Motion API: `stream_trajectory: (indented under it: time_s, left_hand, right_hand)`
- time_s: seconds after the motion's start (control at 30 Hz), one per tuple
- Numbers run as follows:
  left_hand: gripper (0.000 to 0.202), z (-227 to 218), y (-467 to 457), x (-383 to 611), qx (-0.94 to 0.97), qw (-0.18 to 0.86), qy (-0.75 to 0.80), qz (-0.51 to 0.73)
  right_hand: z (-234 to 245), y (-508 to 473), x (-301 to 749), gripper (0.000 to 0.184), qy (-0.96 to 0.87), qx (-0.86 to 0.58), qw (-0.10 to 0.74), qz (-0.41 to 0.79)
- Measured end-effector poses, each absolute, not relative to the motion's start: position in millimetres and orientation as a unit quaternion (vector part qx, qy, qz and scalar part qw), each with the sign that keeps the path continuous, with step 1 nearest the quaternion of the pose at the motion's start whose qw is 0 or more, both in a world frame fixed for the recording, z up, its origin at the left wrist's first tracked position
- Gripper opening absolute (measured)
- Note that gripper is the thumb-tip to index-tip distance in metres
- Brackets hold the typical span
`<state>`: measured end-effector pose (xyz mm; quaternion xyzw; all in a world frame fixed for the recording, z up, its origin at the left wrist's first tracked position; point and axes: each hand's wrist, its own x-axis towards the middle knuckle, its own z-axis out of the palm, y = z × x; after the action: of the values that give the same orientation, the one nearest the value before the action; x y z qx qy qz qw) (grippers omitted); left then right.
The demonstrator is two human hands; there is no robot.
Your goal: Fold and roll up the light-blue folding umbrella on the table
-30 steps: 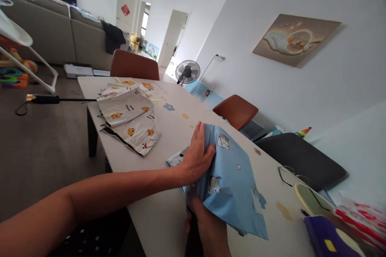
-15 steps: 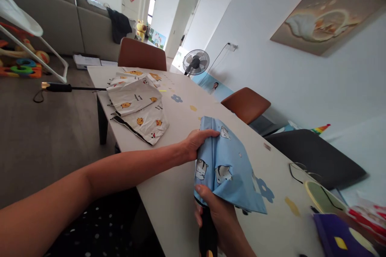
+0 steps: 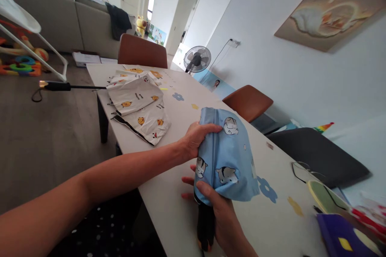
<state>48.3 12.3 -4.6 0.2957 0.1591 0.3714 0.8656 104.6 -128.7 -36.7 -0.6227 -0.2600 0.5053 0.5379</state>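
A folding umbrella (image 3: 221,152) with light blue cloth and printed cartoon animals is held over the table, its black handle pointing down toward me. My left hand (image 3: 197,138) grips the upper cloth from the left, thumb lying across a fold. Lower down, my right hand (image 3: 218,204) wraps the cloth just above the handle, its fingertips showing past the left side. A loose flap of cloth bulges out to the right. Farther off, a cream umbrella (image 3: 141,104) with yellow figures lies partly folded, its black handle (image 3: 56,86) jutting past the table's left edge.
The white table (image 3: 169,180) runs away from me. Along its right side are eyeglasses (image 3: 301,172), a green oval item (image 3: 322,196) and a purple item (image 3: 340,235). Brown chairs (image 3: 143,51) stand at the far end and the right, with a fan (image 3: 197,59) behind.
My right hand's fingers have loosened and spread out to the left behind the umbrella. The flap on the right has drawn in a little, and the handle has tilted slightly.
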Motion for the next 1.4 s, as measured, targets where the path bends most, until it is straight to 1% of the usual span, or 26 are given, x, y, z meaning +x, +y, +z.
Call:
stream_trajectory:
  time_s: [0.13, 0.27, 0.3, 0.37, 0.47, 0.57, 0.67, 0.73, 0.87, 0.93, 1.03, 1.13, 1.23, 1.4]
  left_hand:
    - [0.022, -3, 12, 47, 0.290, 0.865, 0.180, 0.369]
    - [0.024, -4, 11, 49, 0.285, 0.859, 0.196, 0.377]
    - [0.025, -5, 11, 49, 0.284, 0.858, 0.197, 0.381]
    - [0.027, -7, 11, 50, 0.280, 0.856, 0.199, 0.386]
    - [0.029, -9, 11, 51, 0.276, 0.853, 0.210, 0.389]
    - [0.032, -10, 12, 51, 0.271, 0.857, 0.219, 0.380]
    - [0.031, -11, 17, 51, 0.243, 0.885, 0.224, 0.329]
    - [0.028, -12, 23, 52, 0.220, 0.902, 0.227, 0.293]
    - [0.020, -14, 38, 52, 0.219, 0.906, 0.219, 0.289]
    - [0.015, -13, 43, 51, 0.230, 0.903, 0.204, 0.299]
    - [0.012, -13, 47, 50, 0.239, 0.897, 0.213, 0.305]
    - [0.016, -16, 47, 51, 0.246, 0.873, 0.275, 0.318]
    - [0.020, -19, 46, 53, 0.255, 0.841, 0.326, 0.348]
    - [0.017, -15, 44, 51, 0.250, 0.842, 0.319, 0.356]
  right_hand:
    - [-42, -129, 104, 0.053, -0.220, -0.629, 0.558, 0.494]
    - [-42, -131, 100, 0.062, -0.169, -0.632, 0.590, 0.474]
    - [-42, -131, 100, 0.061, -0.159, -0.630, 0.592, 0.476]
    - [-43, -131, 102, 0.054, -0.147, -0.628, 0.587, 0.489]
    - [-44, -130, 108, 0.042, -0.154, -0.622, 0.551, 0.535]
    - [-43, -129, 110, 0.041, -0.171, -0.609, 0.538, 0.558]
    - [-41, -128, 107, 0.043, -0.203, -0.614, 0.547, 0.531]
    - [-40, -128, 106, 0.040, -0.220, -0.638, 0.535, 0.508]
    - [-42, -129, 105, 0.035, -0.227, -0.681, 0.504, 0.480]
    - [-43, -130, 104, 0.034, -0.231, -0.684, 0.499, 0.479]
    - [-45, -130, 103, 0.037, -0.242, -0.664, 0.513, 0.487]
    - [-45, -129, 106, 0.037, -0.250, -0.640, 0.520, 0.507]
    - [-46, -129, 113, 0.034, -0.243, -0.622, 0.509, 0.542]
    - [-45, -130, 116, 0.043, -0.236, -0.594, 0.513, 0.573]
